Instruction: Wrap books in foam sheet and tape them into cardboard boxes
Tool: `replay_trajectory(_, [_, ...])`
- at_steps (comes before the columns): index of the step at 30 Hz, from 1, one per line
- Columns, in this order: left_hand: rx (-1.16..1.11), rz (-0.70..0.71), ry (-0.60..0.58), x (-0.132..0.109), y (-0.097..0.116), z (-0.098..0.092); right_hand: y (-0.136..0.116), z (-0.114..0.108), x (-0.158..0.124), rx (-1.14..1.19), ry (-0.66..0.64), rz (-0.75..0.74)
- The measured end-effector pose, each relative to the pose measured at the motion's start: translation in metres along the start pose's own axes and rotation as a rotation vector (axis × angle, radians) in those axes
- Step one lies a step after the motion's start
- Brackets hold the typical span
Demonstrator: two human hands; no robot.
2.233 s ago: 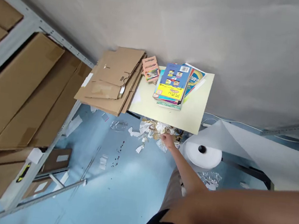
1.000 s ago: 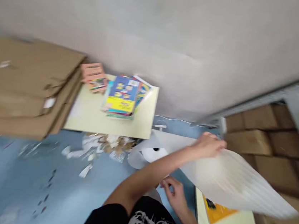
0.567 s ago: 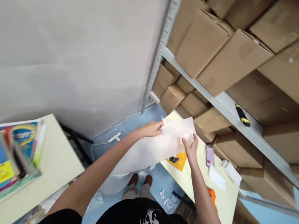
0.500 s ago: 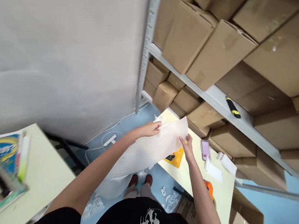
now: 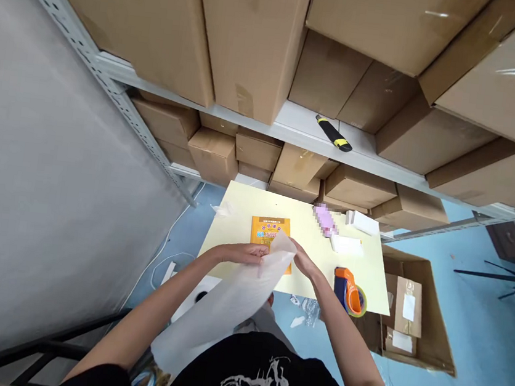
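Note:
A long, thin white sheet of packing foam (image 5: 231,295) hangs from my hands down toward my legs. My left hand (image 5: 249,254) pinches its left edge between thumb and fingers. My right hand (image 5: 302,260) grips the upper right corner, its fingertips partly hidden behind the sheet. Beneath the raised end lies an orange book (image 5: 261,224) with printed lettering on its cover, flat on the pale yellow table (image 5: 232,212). The sheet and my left hand cover the book's lower part.
An orange and blue tape dispenser (image 5: 349,292) stands at the table's right. Behind it lie white boxes (image 5: 362,223) and a blurred purple item (image 5: 324,219). A utility knife (image 5: 334,133) rests on the carton-filled shelf (image 5: 303,121). An open carton (image 5: 440,344) holds smaller boxes.
My view has swung right, from the wall to face the table and shelf. Both hands have carried the foam sheet over the table, in front of the book.

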State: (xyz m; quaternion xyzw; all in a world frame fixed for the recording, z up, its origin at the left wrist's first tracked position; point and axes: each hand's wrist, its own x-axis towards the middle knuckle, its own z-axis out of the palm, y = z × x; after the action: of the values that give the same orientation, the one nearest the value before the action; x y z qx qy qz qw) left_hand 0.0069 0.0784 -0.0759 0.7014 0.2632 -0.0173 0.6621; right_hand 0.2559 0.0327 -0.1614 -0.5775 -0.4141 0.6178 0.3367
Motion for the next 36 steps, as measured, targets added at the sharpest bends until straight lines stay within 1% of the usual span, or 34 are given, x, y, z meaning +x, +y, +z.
replay_trajectory(3, [-0.005, -0.038, 0.000, -0.003, -0.008, -0.009, 0.009, -0.006, -0.010, 0.067, -0.050, 0.010])
replay_trajectory(6, [0.024, -0.091, 0.047, -0.002, -0.020, -0.021, 0.020, -0.003, -0.014, 0.121, -0.050, 0.062])
replay_trajectory(8, [0.068, -0.139, 0.114, 0.003, -0.030, -0.027, 0.027, 0.005, -0.014, 0.145, -0.072, 0.122])
replay_trajectory(11, [0.183, -0.248, 0.282, 0.010, -0.053, -0.033, 0.032, 0.015, -0.012, 0.156, -0.081, 0.185])
replay_trajectory(13, [0.280, -0.340, 0.401, 0.014, -0.071, -0.036, 0.034, 0.015, -0.007, 0.150, -0.026, 0.188])
replay_trajectory(15, [0.368, -0.417, 0.489, 0.015, -0.089, -0.036, 0.038, 0.009, 0.000, 0.129, 0.072, 0.172])
replay_trajectory(17, [0.441, -0.457, 0.552, 0.017, -0.102, -0.035, 0.042, 0.001, 0.010, 0.091, 0.177, 0.154])
replay_trajectory(19, [0.507, -0.465, 0.616, 0.020, -0.109, -0.032, 0.047, -0.006, 0.023, 0.046, 0.251, 0.143])
replay_trajectory(21, [0.572, -0.459, 0.708, 0.025, -0.108, -0.022, 0.051, -0.007, 0.036, 0.003, 0.283, 0.139])
replay_trajectory(22, [0.604, -0.452, 0.757, 0.028, -0.105, -0.015, 0.053, -0.005, 0.042, -0.016, 0.289, 0.139])
replay_trajectory(24, [0.654, -0.430, 0.834, 0.036, -0.098, 0.007, 0.053, 0.001, 0.053, -0.049, 0.294, 0.138])
replay_trajectory(25, [0.676, -0.416, 0.847, 0.041, -0.096, 0.021, 0.052, 0.004, 0.057, -0.064, 0.293, 0.136])
replay_trajectory(27, [0.708, -0.387, 0.825, 0.050, -0.097, 0.050, 0.050, 0.010, 0.064, -0.094, 0.284, 0.132])
replay_trajectory(28, [0.741, -0.396, 0.797, 0.053, -0.101, 0.064, 0.049, 0.011, 0.066, -0.111, 0.281, 0.133])
replay_trajectory(30, [0.743, -0.452, 0.785, 0.058, -0.115, 0.086, 0.047, 0.010, 0.069, -0.151, 0.298, 0.142])
replay_trajectory(31, [0.739, -0.495, 0.788, 0.059, -0.123, 0.093, 0.047, 0.008, 0.070, -0.174, 0.321, 0.153])
replay_trajectory(33, [0.726, -0.564, 0.797, 0.059, -0.140, 0.101, 0.049, 0.002, 0.070, -0.227, 0.391, 0.190])
replay_trajectory(36, [0.726, -0.601, 0.800, 0.059, -0.155, 0.103, 0.056, -0.004, 0.069, -0.306, 0.479, 0.274])
